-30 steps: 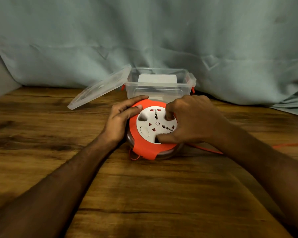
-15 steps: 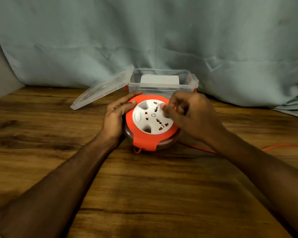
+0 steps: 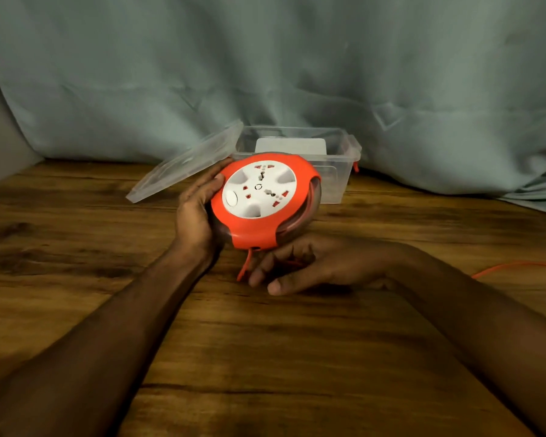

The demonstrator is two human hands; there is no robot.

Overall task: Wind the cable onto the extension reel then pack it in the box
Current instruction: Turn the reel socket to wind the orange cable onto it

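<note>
Tilting the reel [image 3: 267, 200] up, my left hand [image 3: 199, 212] clamped at nine o'clock, right hand [image 3: 309, 266] fingers curled round the cable [image 3: 245, 266] at six

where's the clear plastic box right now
In the head view the open clear box stands at the back of the wooden table, just right of centre against the curtain, directly behind the tilted orange reel, its lid propped open leftward.

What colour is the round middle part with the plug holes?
White, with small red socket marks, set in the orange reel; the head view shows it.
</note>
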